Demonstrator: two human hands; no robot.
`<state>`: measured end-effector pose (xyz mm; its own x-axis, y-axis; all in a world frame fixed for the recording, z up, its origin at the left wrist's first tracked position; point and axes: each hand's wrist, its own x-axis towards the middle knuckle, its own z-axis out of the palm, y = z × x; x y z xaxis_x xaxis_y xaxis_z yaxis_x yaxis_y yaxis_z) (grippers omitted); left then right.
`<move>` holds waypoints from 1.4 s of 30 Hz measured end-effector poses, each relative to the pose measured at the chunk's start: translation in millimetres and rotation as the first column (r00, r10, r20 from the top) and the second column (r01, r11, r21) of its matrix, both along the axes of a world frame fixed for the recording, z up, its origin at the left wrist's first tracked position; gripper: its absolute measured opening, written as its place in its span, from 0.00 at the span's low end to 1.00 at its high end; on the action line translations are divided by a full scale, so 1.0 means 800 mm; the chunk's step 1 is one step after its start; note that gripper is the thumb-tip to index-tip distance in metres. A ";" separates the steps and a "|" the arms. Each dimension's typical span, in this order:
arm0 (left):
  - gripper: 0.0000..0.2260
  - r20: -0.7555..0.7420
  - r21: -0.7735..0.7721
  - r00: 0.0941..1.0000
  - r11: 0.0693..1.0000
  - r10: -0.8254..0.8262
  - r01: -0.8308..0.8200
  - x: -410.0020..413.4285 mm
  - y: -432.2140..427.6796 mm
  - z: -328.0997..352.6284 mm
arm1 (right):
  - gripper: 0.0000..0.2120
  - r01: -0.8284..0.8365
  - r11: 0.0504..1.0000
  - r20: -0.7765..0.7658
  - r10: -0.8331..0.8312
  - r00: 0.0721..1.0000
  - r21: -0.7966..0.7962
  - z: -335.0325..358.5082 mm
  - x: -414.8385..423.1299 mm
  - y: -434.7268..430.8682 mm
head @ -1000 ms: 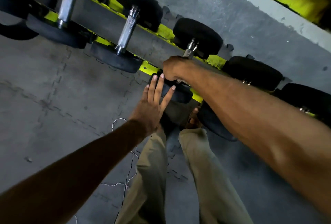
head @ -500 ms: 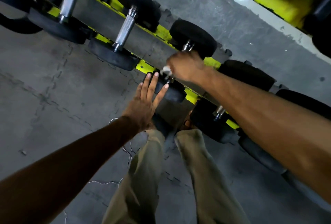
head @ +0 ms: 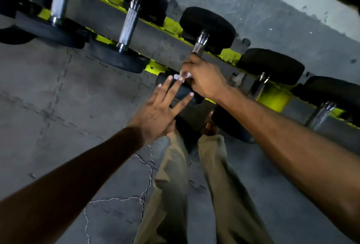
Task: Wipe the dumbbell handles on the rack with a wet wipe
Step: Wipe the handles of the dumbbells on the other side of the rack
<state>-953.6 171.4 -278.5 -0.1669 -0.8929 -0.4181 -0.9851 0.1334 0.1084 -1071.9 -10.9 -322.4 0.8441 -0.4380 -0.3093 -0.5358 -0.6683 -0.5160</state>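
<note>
1. Head view, the hands: the right hand [head: 206, 80] is curled round the lower part of the handle [head: 200, 46] of the middle dumbbell [head: 208, 23]. It grasps a crumpled white wet wipe [head: 182, 76] bunched against the metal. The left hand [head: 161, 107] lies relaxed, fingers straight and spread, on the near weight [head: 182, 93] of that same dumbbell and holds nothing.
2. Head view, where the work is: this dumbbell lies across the yellow rack [head: 172, 27] and the grey rail [head: 155, 44]. Only the top of its handle shows bare above the right hand.
3. Head view, progress: I judge the wiping to be under way on this one handle, not finished.
   - To the left are a far-left handle [head: 59, 0] and a next handle [head: 129, 27].
   - To the right are a thin handle [head: 260, 86] and a far-right handle [head: 321, 115].
   - No wet sheen or dirt can be told on any of them, so which are done and which are left cannot be said.
4. Head view, writing: no brand, label or number can be read on the weights, the rack or the wipe. The black faces look plain and are blurred.
5. Head view, the rest: grey floor mats [head: 58, 107], a thin white cord [head: 144, 185] and khaki trousers [head: 224, 185] lie below.
</note>
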 end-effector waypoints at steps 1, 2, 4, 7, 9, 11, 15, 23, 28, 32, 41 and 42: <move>0.43 -0.002 -0.013 1.000 0.999 -0.029 0.029 0.002 -0.001 0.000 | 0.08 0.101 0.994 0.031 -0.102 0.994 0.046 -0.008 -0.008 0.005; 0.43 -0.004 -0.019 0.999 0.999 -0.044 0.044 0.003 0.000 0.000 | 0.08 0.235 0.962 0.034 -0.242 0.970 0.140 -0.013 -0.014 0.011; 0.42 0.003 -0.021 0.998 0.998 -0.061 0.061 0.006 0.004 -0.001 | 0.08 0.467 0.832 -0.050 -0.475 0.878 0.298 -0.033 -0.019 0.022; 0.40 0.010 -0.013 0.994 0.994 -0.111 0.111 0.017 0.008 -0.002 | 0.14 0.656 0.586 -0.209 -0.649 0.732 0.475 -0.064 -0.019 0.029; 0.39 0.003 0.003 0.990 0.990 -0.142 0.142 0.024 0.008 -0.002 | 0.14 0.723 0.355 -0.286 -0.747 0.601 0.592 -0.069 -0.009 0.027; 0.40 -0.007 0.013 0.987 0.987 -0.161 0.161 0.027 0.008 -0.001 | 0.10 0.760 0.149 -0.380 -0.796 0.472 0.632 -0.063 0.002 0.017; 0.44 -0.022 0.004 0.985 0.985 -0.173 0.173 0.030 0.006 -0.002 | 0.11 0.586 -0.333 -0.531 -0.823 0.203 0.739 -0.057 0.025 -0.017; 0.46 -0.058 0.013 0.981 0.983 -0.185 0.186 0.032 0.010 -0.008 | 0.17 0.134 -0.615 -0.609 -0.789 -0.087 0.777 -0.055 0.050 -0.051; 0.47 -0.033 -0.002 0.981 0.981 -0.193 0.193 0.031 0.011 -0.014 | 0.07 0.684 -0.182 -0.052 -0.977 -0.206 0.706 -0.060 0.050 -0.004; 0.50 0.003 0.007 0.978 0.978 -0.208 0.208 0.026 0.014 -0.015 | 0.06 0.832 0.534 0.423 -0.796 0.434 0.152 -0.049 0.026 0.032; 0.54 0.076 0.037 0.977 0.980 -0.200 0.197 0.019 0.012 -0.016 | 0.11 0.034 0.933 -0.068 -0.063 0.996 -0.359 -0.034 0.025 -0.005; 0.53 0.084 0.047 0.977 0.980 -0.195 0.192 0.018 0.013 -0.015 | 0.12 -0.143 0.945 -0.170 0.095 0.981 -0.293 -0.025 0.029 -0.001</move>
<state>-939.1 181.5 -290.1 -0.2960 -0.8303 -0.4723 -0.9470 0.3196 0.0317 -1048.3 -11.7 -342.8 0.8493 -0.4299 -0.3063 -0.4987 -0.8437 -0.1988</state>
